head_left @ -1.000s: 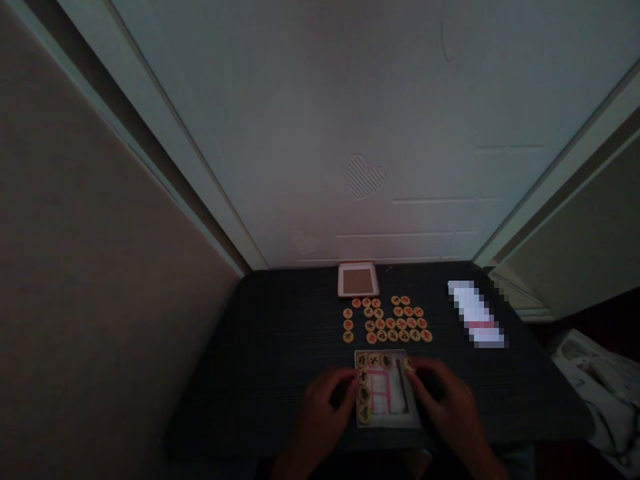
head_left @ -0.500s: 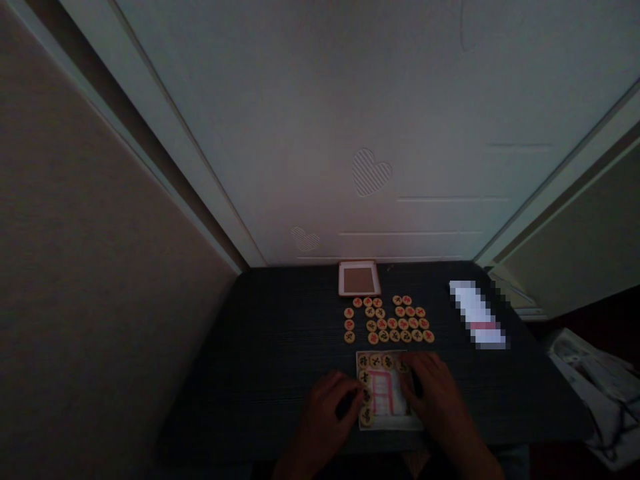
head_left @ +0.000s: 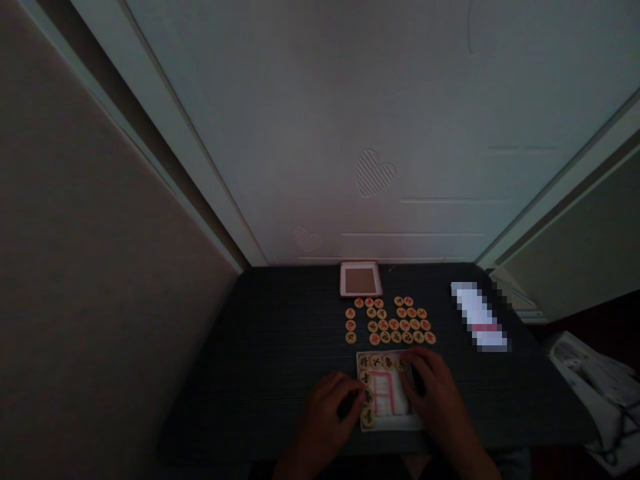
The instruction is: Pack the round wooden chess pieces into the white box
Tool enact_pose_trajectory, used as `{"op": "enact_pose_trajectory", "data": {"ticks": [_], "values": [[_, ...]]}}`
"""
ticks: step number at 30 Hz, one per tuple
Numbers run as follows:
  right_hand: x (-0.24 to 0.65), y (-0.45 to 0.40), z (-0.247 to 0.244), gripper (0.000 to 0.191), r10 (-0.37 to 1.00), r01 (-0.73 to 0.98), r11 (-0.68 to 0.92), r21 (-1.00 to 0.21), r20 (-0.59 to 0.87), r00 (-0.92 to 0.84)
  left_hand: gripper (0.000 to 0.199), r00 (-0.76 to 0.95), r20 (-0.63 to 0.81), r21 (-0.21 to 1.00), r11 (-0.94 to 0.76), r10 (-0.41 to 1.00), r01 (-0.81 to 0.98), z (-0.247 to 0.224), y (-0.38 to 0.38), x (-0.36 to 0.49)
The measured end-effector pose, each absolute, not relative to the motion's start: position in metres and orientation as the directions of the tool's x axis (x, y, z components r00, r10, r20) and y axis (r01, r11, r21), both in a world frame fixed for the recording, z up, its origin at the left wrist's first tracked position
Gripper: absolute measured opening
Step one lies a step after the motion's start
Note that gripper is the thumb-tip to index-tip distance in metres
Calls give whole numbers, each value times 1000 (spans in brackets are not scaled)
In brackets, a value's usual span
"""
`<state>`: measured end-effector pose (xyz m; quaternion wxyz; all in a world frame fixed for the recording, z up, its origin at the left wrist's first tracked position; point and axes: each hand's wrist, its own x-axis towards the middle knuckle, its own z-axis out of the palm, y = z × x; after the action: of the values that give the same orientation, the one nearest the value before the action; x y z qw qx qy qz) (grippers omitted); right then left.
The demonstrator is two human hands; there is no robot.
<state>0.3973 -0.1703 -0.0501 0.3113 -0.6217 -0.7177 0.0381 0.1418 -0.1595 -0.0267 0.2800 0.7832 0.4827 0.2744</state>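
So the dark table (head_left: pixel 260 373) is set against a pale panel with hearts. Round pieces (head_left: pixel 376 362) are lined up inside the open box (head_left: pixel 395 423), right fingers (head_left: pixel 406 361) curled over one at its far right, left fingers (head_left: pixel 362 385) bent by the left column; whether either grips can't be told.

passage: between the hands (head_left: pixel 330 408), over the box (head_left: pixel 397 423) | sides: hands block | beyond: disc rows (head_left: pixel 394 325), shallow tray (head_left: pixel 360 281)

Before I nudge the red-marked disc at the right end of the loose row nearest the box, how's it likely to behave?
The red-marked disc lies flat on the dark table, so it should slide rather than roll. Its round edge suggests it could roll if stood up. It looks solid and small, so probably stiff and light.
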Motion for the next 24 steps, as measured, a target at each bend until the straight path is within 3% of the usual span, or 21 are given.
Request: {"op": "enact_pose_trajectory", "data": {"ticks": [12, 17, 24], "values": [[399, -165, -52, 12, 931, 864, 245, -440, 355, -83, 10, 387, 139, 720, -361, 912, 593, -24, -159, 142], [403, -164, -49, 19, 948, 862, 244, -445, 297, -115, 11, 399, 145, 727, -371, 905, 578, -22, -158, 142], [402, -161, -49, 22, 931, 859, 260, -441, 349, -103, 13, 381, 165, 730, -373, 910, 573, -20, -158, 142]]}}
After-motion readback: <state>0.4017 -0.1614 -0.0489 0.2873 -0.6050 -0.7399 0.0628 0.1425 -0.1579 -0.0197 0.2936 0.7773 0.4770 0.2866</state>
